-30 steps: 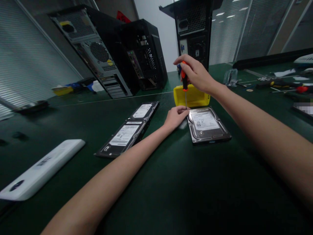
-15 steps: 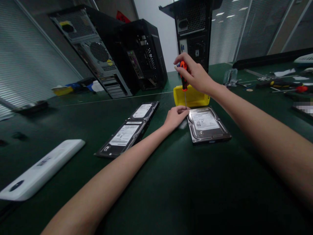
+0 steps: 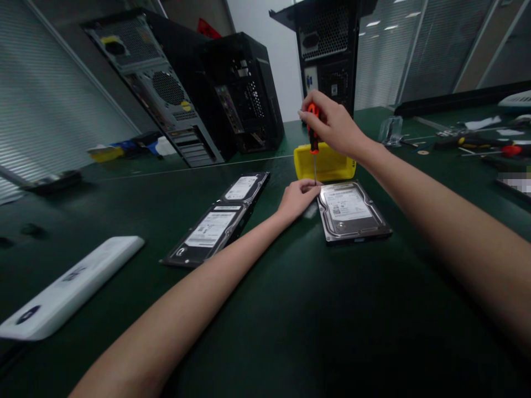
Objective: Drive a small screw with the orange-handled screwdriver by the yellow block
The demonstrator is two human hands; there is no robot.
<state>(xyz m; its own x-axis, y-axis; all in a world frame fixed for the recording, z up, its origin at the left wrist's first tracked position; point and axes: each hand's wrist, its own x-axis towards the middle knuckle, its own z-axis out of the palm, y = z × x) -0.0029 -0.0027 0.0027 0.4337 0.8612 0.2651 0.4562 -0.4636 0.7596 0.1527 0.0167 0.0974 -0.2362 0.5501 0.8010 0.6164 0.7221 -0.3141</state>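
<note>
Head view: our R hand [image 3: 329,119] is up over the far L corner of the HDD [image 3: 348,207], wrist bent, fingers curled round the orange/black handle of a screwdriver [image 3: 314,145], so it's gripping that. Shaft runs approx. vertical, pointing down. R forearm slants in from the R edge, raised off the green table [image 3: 257,331]. Our L hand [image 3: 295,200] is low, fingers bunched at the same corner, next to the screwdriver's lower end; L forearm comes up diagonally from bottom L. HDD lies flat, label up, in front of a yellow case [image 3: 332,163], R of our L hand.

Hard to make out: the screwdriver tip is lost behind our L fingertips, so can't tell what it touches. Also can't tell if L fingers pinch smth. or just rest there. Part of the handle is covered by our R fingers. Both arms are cut off by the frame, approx. at the elbow. Label print is too small to read. Our L forearm hides a bit of the nearer of two other drives [image 3: 209,229]. Dark item at far R edge: cut off, partly pixelated.
</note>
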